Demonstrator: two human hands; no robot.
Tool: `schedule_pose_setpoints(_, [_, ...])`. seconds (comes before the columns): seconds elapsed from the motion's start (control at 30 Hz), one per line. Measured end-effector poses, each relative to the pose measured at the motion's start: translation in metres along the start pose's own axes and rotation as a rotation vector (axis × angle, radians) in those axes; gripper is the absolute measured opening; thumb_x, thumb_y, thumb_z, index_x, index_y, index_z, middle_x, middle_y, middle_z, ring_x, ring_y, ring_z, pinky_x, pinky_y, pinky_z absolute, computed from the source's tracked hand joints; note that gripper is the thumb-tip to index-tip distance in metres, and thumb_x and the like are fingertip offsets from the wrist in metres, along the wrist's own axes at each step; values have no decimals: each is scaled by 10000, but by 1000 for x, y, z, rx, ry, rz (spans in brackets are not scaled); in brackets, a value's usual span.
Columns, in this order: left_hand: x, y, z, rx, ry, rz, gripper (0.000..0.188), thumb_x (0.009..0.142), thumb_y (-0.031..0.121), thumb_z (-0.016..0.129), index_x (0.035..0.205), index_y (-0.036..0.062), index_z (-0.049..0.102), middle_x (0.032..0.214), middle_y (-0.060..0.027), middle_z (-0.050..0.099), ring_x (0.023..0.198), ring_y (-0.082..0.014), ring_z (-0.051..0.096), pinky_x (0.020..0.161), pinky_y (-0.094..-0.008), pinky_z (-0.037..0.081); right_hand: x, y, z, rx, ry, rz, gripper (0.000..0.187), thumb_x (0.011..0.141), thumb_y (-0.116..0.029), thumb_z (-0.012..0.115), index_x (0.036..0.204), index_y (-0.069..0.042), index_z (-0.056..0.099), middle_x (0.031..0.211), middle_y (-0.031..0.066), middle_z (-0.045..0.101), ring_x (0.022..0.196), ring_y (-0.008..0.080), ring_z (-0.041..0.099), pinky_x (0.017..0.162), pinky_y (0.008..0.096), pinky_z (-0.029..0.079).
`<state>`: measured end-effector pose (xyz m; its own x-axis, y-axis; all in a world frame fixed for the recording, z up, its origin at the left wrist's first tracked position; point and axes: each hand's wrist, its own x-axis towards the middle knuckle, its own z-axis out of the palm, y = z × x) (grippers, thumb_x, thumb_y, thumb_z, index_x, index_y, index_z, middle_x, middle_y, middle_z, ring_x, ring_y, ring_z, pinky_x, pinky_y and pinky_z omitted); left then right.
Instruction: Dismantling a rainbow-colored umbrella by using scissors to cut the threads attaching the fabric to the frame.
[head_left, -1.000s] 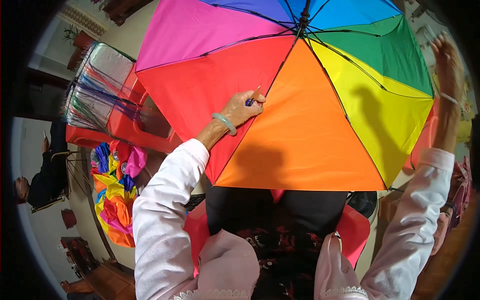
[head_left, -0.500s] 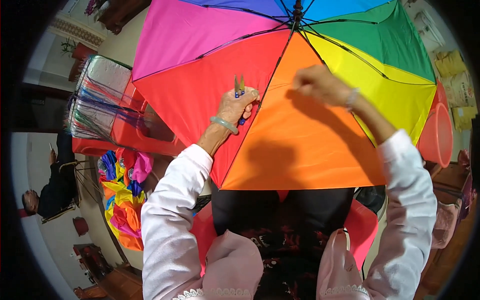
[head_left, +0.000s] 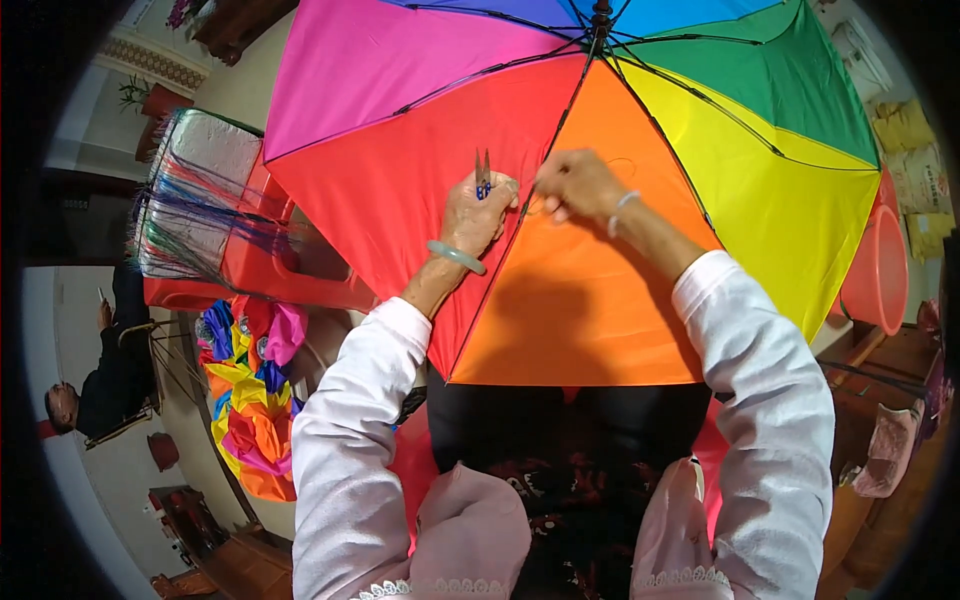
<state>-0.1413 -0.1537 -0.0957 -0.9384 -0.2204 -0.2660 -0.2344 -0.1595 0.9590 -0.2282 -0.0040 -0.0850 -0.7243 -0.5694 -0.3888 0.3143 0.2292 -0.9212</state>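
The open umbrella stands in front of the person, ribs and inner side toward them, its lower edge at the thighs. The left hand, on the red panel, grasps small scissors in a closed fist, blades pointing up; just beside it, across a rib, the right hand bends its blurred fingers over the orange panel, and whether they grip anything cannot be told.

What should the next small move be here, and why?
Probably draw the right hand gently away from the rib to take up slack: a thin thread appears to curve loosely over the orange panel, and the left hand, holding snips, sits beside the rib.
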Motion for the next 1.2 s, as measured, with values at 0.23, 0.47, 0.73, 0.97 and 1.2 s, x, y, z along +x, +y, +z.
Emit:
schedule_pose_setpoints(0.23, [5,5,0,346,-53,35,152,783,162,565,716,43,498,639,-20,523,412,-60,401,370,-207,314,12,-2,-211,-781,968,-508,102,759,-117,502,737,-44,571,694,149,591,633,286,573,590,361,446])
schedule_pose_setpoints(0.47, [12,2,2,620,-93,45,159,760,137,578,701,31,475,623,-36,517,427,-119,444,393,-270,347,-46,-1,-282,-996,1179,-175,157,760,-197,525,794,-61,595,761,161,616,712,316,600,641,382,463])
schedule_pose_setpoints(0.73, [10,-12,24,1112,177,562,152,724,96,597,723,-15,494,646,-142,532,579,-303,511,523,-396,417,-78,-43,-323,-754,1518,-329,202,795,-220,538,860,-37,594,685,74,619,558,159,607,508,285,486])
schedule_pose_setpoints(0.97, [10,-6,4,808,-22,527,134,756,118,608,800,2,557,653,-93,553,513,-194,501,463,-317,406,-66,-93,-267,-405,848,-564,166,847,-165,504,905,-32,584,773,38,587,619,122,569,504,256,481])
schedule_pose_setpoints(1.2, [-1,18,2,76,-23,25,133,808,146,592,837,18,573,671,-12,550,466,-41,429,387,-191,348,-24,-35,-59,-1024,-147,-769,54,694,-62,559,729,-27,580,661,118,596,594,226,569,577,321,455])
